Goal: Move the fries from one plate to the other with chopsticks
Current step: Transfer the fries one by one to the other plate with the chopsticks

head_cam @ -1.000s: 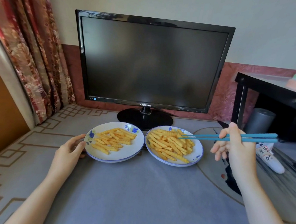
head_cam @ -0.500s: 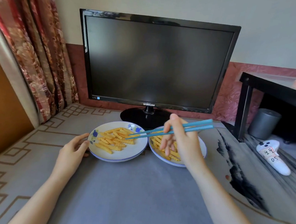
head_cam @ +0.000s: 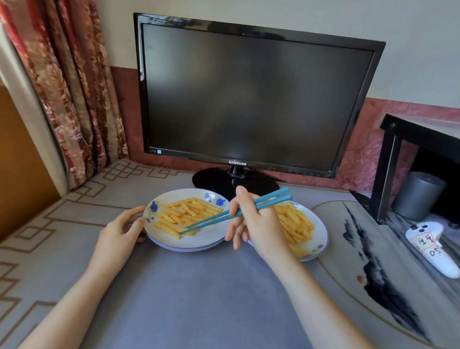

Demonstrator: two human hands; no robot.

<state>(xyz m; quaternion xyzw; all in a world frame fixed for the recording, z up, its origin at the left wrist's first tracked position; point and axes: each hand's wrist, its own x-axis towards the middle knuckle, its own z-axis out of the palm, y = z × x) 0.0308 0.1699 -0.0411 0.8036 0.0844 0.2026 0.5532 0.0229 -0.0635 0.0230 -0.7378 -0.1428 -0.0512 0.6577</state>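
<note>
We're gripping the chopsticks [head_cam: 220, 217] w/ our R hand [head_cam: 258, 226], grip curled round them, tips touching fries [head_cam: 178, 211] on the L plate [head_cam: 205, 242]. L hand [head_cam: 120, 230], grip loose, is resting against its rim. More fries are lying on the R plate [head_cam: 320, 242].

A grey cloth-covered table [head_cam: 201, 295] with a tan fret border carries a left plate [head_cam: 191, 246] and a right plate [head_cam: 319, 243] side by side, a black monitor base [head_cam: 209, 179] just behind them, a white controller [head_cam: 433, 248] at right, and a black stand [head_cam: 383, 179] over a grey cylinder [head_cam: 418, 195]
</note>
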